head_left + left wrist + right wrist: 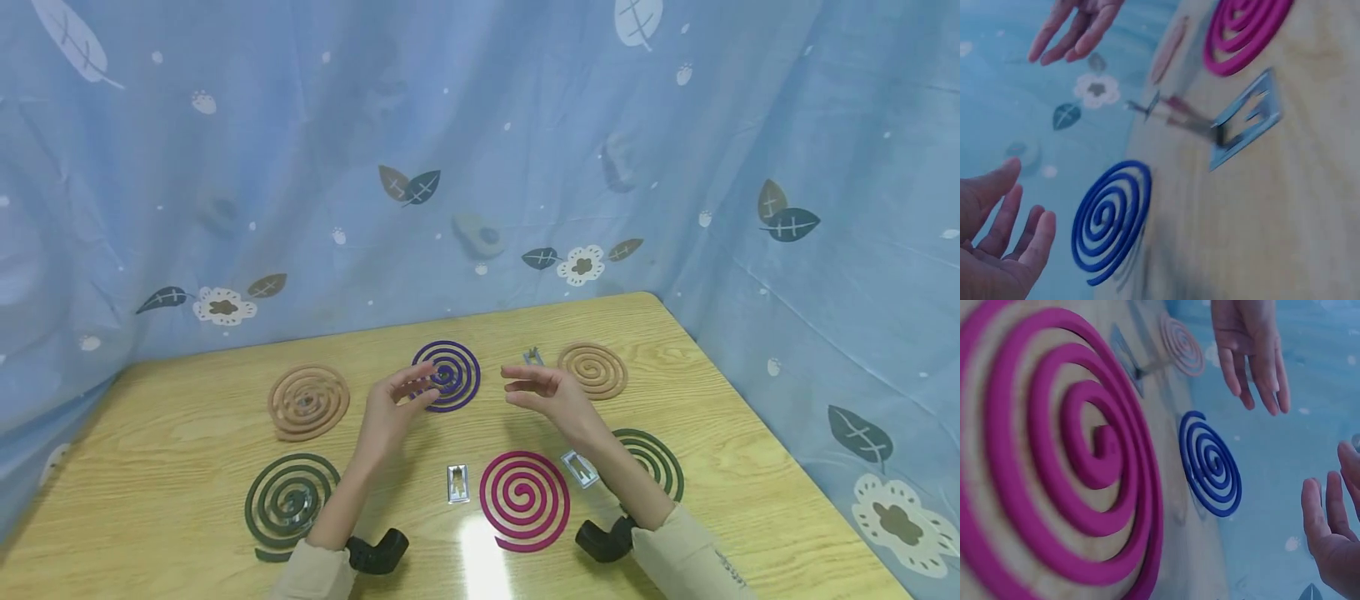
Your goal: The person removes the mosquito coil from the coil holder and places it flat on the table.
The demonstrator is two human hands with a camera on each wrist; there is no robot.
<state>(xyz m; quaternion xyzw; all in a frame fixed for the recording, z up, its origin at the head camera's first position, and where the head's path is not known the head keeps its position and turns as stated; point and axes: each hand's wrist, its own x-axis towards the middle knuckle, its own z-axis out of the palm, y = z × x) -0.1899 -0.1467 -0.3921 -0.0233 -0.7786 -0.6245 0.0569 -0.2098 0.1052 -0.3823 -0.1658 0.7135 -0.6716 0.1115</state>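
My left hand is held above the table, fingers loosely bent and apart, with nothing in it. Facing it across a gap is my right hand, also bare, its fingers relaxed. A dark blue mosquito coil lies behind the left fingertips, which overlap it in the head view; both wrist views show it slightly raised over the tabletop. In front of the hands is a pink mosquito coil. Small metal coil stands sit nearby: one left of the pink coil, another beside the right forearm.
Brown coils lie at left and back right. A green coil is near the left forearm; another is partly hidden by the right forearm. A third metal stand is behind the right hand. A patterned blue curtain borders the table.
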